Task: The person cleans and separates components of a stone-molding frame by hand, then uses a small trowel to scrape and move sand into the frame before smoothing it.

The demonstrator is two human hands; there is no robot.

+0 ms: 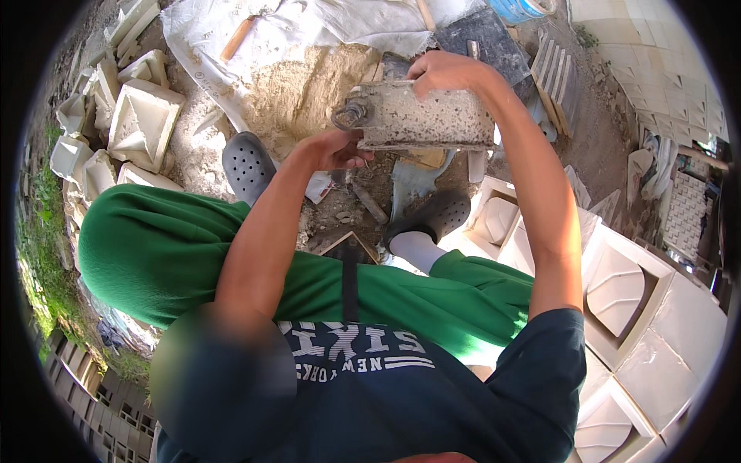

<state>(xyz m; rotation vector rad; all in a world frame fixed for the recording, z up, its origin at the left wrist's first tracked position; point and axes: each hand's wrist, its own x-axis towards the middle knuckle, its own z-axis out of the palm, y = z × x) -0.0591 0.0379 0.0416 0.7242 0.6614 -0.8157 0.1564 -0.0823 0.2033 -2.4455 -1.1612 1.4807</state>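
The right hand (444,73) gripped the top edge of a mortar-crusted metal mould (424,117), held in the air above the sandy ground (297,89). The left hand (336,149) clasped its lower edge near a bolt (349,116). White plaster moulds (143,123) lay nearby.

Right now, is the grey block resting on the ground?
No, both the left hand and right hand hold the grey block up above the sand.
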